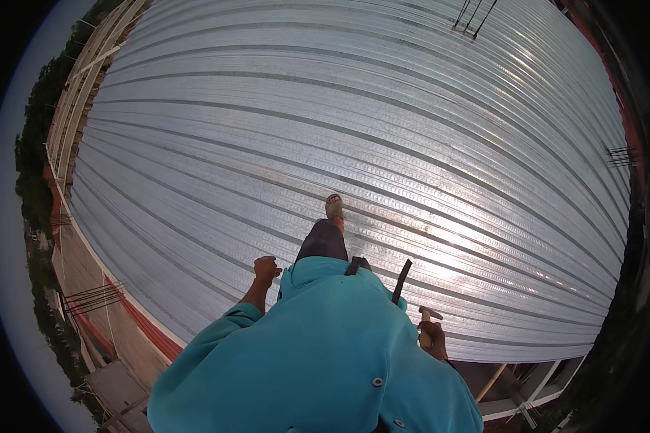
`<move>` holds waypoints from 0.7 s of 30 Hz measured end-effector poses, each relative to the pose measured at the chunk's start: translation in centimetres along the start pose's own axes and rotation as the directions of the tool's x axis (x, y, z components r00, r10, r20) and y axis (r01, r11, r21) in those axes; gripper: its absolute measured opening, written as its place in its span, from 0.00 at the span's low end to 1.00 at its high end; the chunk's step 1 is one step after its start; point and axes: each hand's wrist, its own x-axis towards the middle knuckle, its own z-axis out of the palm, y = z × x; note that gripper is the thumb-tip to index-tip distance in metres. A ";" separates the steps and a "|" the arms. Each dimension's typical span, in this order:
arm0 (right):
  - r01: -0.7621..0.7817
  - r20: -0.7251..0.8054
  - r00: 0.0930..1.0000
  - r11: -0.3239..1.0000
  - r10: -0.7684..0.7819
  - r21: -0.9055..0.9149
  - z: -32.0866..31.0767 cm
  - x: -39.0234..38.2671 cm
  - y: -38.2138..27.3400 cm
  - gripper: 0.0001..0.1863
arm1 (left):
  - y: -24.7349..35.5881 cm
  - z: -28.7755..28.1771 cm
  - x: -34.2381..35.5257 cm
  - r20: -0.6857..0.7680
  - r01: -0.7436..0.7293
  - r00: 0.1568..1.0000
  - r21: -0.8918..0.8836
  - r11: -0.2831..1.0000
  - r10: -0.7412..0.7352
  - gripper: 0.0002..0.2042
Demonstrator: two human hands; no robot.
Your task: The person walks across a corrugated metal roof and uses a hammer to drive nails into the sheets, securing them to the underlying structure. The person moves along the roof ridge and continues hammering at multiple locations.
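Observation:
In my right hand (435,342), low at the right beside my body, is a hammer (430,313) with a pale handle and a metal head. The fingers wrap round the handle, and the head points up and away from me. At my left side my left hand (266,268) hangs with its fingers curled in, and I see nothing in it. Both hands are above ribbed metal decking (217,151), touching none of it. My sandalled foot (334,207) is on the decking ahead of me.
Dark rebar stubs rise through the decking at the far right (474,22) and at the right edge (621,156). More rebar (94,297) juts out at the left edge, near a red beam (148,325). Below the near right edge lies open framing (534,390).

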 end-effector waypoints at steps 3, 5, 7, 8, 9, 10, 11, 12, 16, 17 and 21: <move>0.176 0.061 0.984 0.933 -0.165 -0.315 6.2 5.7 -6.2 0.14 | -2.1 -0.4 5.0 -0.087 0.004 0.995 -0.499 0.866 -0.055 0.17; 0.042 0.001 0.999 0.870 -0.048 -0.491 9.9 12.6 -9.3 0.13 | -1.3 -5.6 9.4 0.049 0.150 0.981 -0.808 0.570 -0.189 0.16; -0.029 -0.045 0.999 0.733 -0.002 -0.679 14.8 20.2 -12.6 0.12 | -1.3 -13.4 15.1 0.213 0.265 0.922 -0.956 0.126 -0.322 0.17; 0.029 0.006 0.999 0.783 -0.033 -0.621 17.8 21.5 -14.7 0.11 | -1.7 -16.6 17.3 0.191 0.235 0.909 -0.969 0.078 -0.370 0.17; 0.063 0.062 0.998 0.766 -0.030 -0.639 20.2 23.7 -16.8 0.11 | -2.6 -19.5 19.1 0.161 0.200 0.902 -0.978 0.057 -0.401 0.18; 0.094 0.117 0.993 0.748 -0.022 -0.657 22.2 25.8 -18.5 0.12 | -3.9 -21.6 20.4 0.135 0.167 0.891 -0.985 0.036 -0.433 0.18; 0.123 0.121 0.991 0.690 -0.051 -0.713 24.6 26.7 -20.5 0.15 | -4.9 -23.6 21.2 0.128 0.139 0.874 -0.990 -0.010 -0.469 0.18; 0.159 0.134 0.987 0.621 -0.086 -0.768 27.6 27.4 -22.8 0.18 | -6.0 -25.2 22.2 0.118 0.102 0.852 -0.993 -0.059 -0.510 0.17; 0.293 0.284 0.956 0.193 -0.074 -0.936 38.8 26.5 -32.0 0.23 | -10.3 -25.9 22.0 0.100 0.023 0.766 -0.992 -0.128 -0.636 0.17; 0.313 0.309 0.950 0.154 -0.053 -0.937 40.8 26.6 -33.4 0.24 | -10.8 -24.8 21.3 0.141 0.041 0.732 -0.986 -0.164 -0.666 0.17; 0.370 0.371 0.929 0.057 0.010 -0.927 47.2 28.8 -37.3 0.22 | -10.4 -16.5 16.2 0.404 0.233 0.586 -0.914 -0.332 -0.702 0.18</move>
